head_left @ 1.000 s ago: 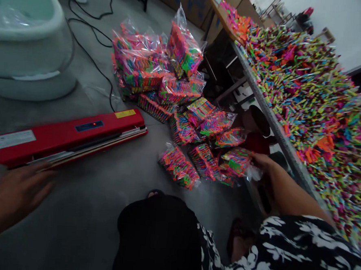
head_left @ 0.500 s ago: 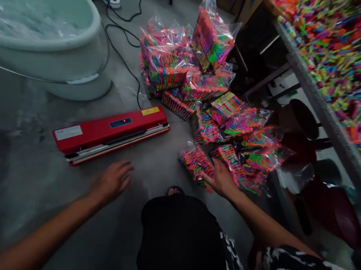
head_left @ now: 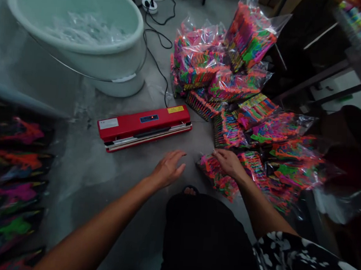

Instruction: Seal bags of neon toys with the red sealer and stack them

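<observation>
My right hand (head_left: 227, 162) is over a clear plastic bag (head_left: 217, 176) packed with small, brightly coloured pieces. Its thumb and fingers come together at the bag's upper edge. My left hand (head_left: 170, 167) hovers above the floor with its fingers apart and nothing in them. Just beyond it lies a red heat sealer (head_left: 144, 124), a small light glowing on its panel. A heap of similar filled bags (head_left: 203, 67) spreads behind and to the right of my right hand, touching the bag it works on.
A pale green tub (head_left: 137, 34) with loose clear plastic bags (head_left: 86, 29) in it stands at the upper left. A black cable (head_left: 157, 60) runs from the sealer towards a white socket block (head_left: 149, 5). Several dark packs with colourful pieces (head_left: 16, 192) line the left edge. A table (head_left: 359, 52) rises at the right.
The view has swung left, bringing the tub and dark packs further in. My left hand has come closer to the bag. My right hand has shifted to the bag's upper edge, fingers now closed.
</observation>
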Tool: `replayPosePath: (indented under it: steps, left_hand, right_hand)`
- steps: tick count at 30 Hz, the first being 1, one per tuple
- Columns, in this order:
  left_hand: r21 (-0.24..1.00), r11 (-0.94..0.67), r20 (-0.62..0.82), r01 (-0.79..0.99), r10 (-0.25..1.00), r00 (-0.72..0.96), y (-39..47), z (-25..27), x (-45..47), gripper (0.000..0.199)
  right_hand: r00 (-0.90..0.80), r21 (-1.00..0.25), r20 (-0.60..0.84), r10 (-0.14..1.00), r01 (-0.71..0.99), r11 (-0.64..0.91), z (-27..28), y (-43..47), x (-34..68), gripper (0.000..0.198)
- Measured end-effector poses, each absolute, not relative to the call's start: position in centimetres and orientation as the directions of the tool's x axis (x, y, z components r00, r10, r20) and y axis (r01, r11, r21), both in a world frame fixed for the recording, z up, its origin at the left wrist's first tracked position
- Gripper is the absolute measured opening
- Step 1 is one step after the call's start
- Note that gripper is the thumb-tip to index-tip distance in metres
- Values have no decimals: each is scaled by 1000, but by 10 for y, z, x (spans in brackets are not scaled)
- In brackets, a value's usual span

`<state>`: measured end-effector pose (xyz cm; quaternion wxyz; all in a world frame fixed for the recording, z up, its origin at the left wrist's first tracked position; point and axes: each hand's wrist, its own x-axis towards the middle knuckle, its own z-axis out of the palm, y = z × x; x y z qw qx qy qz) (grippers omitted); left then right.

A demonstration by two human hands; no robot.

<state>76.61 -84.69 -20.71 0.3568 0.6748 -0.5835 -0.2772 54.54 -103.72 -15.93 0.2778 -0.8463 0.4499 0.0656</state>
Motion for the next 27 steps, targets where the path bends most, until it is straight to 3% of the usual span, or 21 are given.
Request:
replayPosePath:
  steps: [3, 6, 10, 14, 16, 23, 27]
  left_hand:
    - [820, 61, 93, -569, -995, 28, -859, -196, 759, 62]
    - [788, 161, 138, -594, -987, -84, -866, -190, 758, 66]
    - [708, 183, 144, -682, -983, -114, -862, -183, 780, 50]
    - [628, 180, 128, -757, -984, -127, -845, -167, 820, 20]
    - [575, 175, 121, -799, -984, -128, -833, -155, 837, 6]
    - [274, 246, 190, -930, -962, -198, -805, -101, 854, 27]
    - [231, 236, 219, -944, -958, -186, -797, -90, 856, 31]
  right_hand:
    - [673, -595, -273, -688, -680, -430, -132, -1027, 530, 33]
    - [754, -694, -226, -616, -568, -441, -103, -1015, 525, 32]
    - [863, -760, -193, -467, -432, -485, -74, -1010, 529, 30]
    - [898, -802, -135, -418, -347, -487, -67, -1012, 537, 29]
    - [896, -815, -103, -431, -325, -479, -71, -1014, 539, 27]
    - [817, -719, 30, -576, -382, -580, -90, -1023, 545, 21]
    - [827, -677, 55, -560, -381, -629, -95, -1023, 555, 24]
